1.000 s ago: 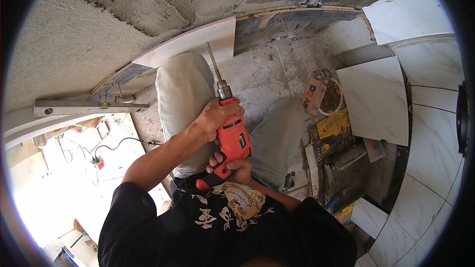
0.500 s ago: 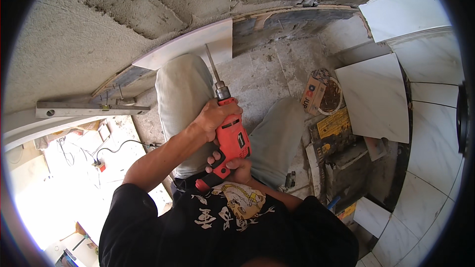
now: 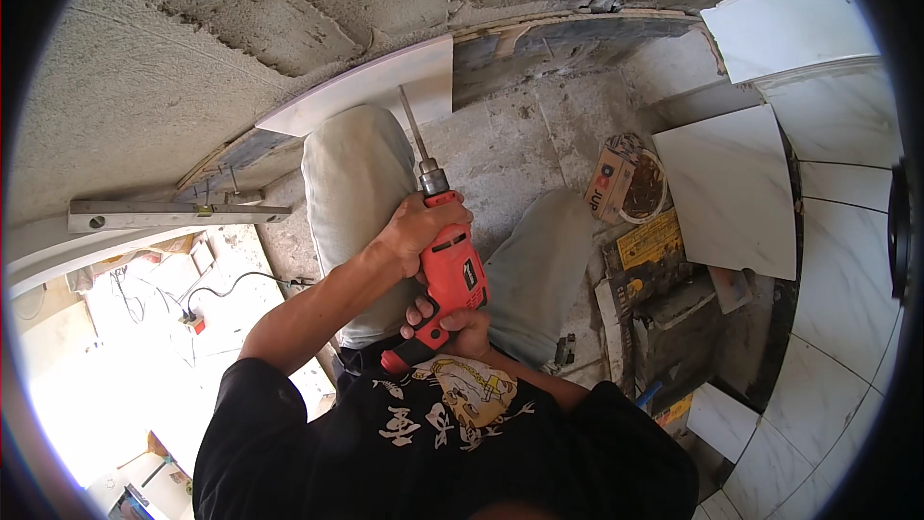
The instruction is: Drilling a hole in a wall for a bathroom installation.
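I hold a red and black power drill (image 3: 455, 274) in front of my lap, with its long bit (image 3: 412, 123) directed up and away from me. My left hand (image 3: 412, 228) is wrapped round the drill's front housing, just behind the metal chuck (image 3: 433, 176). Lower down, my right hand (image 3: 466, 331) closes on the black-and-red handle, some of its fingers showing on the far side. Behind the bit tip, a white tile (image 3: 423, 77) stands along the base of the wall; whether the tip touches it I cannot tell. My knee covers part of the tile's lower edge.
A spirit level (image 3: 178, 215) lies at the left by the wall base. To the right are a small open carton (image 3: 616, 178), a leaning marbled tile (image 3: 731, 193) and a step with yellow-and-black packaging (image 3: 650, 243). A black cable (image 3: 241, 279) runs at lower left. Rough cement wall (image 3: 192, 67) rises ahead.
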A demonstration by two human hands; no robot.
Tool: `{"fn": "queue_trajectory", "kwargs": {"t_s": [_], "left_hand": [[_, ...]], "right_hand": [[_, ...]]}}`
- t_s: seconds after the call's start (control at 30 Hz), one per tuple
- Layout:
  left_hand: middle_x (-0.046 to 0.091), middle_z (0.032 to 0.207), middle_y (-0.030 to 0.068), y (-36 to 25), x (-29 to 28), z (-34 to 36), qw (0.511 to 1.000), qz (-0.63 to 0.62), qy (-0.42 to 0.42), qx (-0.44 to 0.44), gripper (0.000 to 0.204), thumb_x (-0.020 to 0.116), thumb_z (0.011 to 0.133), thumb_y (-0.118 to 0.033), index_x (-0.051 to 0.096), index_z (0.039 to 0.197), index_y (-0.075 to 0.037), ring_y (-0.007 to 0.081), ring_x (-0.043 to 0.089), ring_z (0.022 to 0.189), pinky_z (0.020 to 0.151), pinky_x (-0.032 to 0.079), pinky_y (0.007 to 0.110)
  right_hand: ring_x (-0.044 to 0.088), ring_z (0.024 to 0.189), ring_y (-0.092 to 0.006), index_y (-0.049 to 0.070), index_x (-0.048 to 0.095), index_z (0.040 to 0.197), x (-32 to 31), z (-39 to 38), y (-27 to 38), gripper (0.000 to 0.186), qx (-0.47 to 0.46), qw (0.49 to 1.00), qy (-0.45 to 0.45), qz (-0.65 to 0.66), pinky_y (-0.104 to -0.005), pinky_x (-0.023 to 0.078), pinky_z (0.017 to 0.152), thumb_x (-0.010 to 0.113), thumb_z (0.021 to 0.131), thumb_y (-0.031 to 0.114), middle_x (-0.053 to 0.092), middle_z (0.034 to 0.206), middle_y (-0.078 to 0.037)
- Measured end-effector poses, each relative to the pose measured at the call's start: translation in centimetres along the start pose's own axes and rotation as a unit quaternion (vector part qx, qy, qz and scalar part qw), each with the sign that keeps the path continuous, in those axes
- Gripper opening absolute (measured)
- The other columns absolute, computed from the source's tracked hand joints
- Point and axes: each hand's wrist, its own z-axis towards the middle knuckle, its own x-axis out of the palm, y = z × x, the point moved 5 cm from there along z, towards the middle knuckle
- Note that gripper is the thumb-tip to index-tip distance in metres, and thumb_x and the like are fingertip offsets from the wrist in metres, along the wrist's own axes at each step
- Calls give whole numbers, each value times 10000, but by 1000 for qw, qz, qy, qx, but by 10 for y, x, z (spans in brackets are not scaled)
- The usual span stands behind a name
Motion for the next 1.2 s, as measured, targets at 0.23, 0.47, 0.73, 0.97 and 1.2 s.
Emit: {"fn": "queue_trajectory", "kwargs": {"t_s": [0.23, 0.47, 0.73, 0.97, 1.2], "left_hand": [[624, 739, 51, 1, -1, 1, 1000, -5, 8, 2, 137, 751, 791, -166, 639, 824, -94, 177, 597, 607, 549, 525, 370], [625, 751, 51, -3, 2, -4, 1000, 4, 4, -3, 132, 746, 793, -161, 639, 839, -99, 174, 596, 618, 550, 519, 366], [625, 764, 48, -4, 2, -3, 1000, -9, 7, 4, 155, 745, 797, -161, 632, 882, -96, 173, 596, 630, 561, 523, 367], [625, 763, 48, 3, -1, 2, 1000, -18, 10, 14, 154, 751, 794, -155, 634, 874, -97, 170, 597, 633, 566, 526, 365], [621, 750, 36, -1, 2, -1, 1000, -13, 18, 5, 138, 753, 793, -151, 629, 838, -109, 163, 590, 629, 569, 523, 359]], "right_hand": [[576, 948, -249, 62, 398, 1380, 1, 0, -1, 753, 1, 1000, 2, 5, -475, 468, 906, 607, 656, 57, 572, 924, -62], [579, 952, -250, 58, 404, 1380, -1, 0, -1, 744, -2, 1000, 5, 8, -474, 468, 905, 609, 664, 54, 573, 926, -62], [586, 1016, -273, 40, 419, 1383, 8, 0, 3, 738, -13, 998, -29, -46, -479, 501, 893, 615, 671, 54, 597, 988, -84], [581, 1024, -270, 38, 416, 1389, -1, 1, 0, 759, -10, 1000, -5, -20, -479, 497, 894, 617, 657, 58, 590, 986, -76], [564, 958, -242, 62, 398, 1388, -3, 1, -2, 763, -4, 1000, 10, 3, -471, 467, 905, 607, 654, 59, 557, 921, -50]]}}
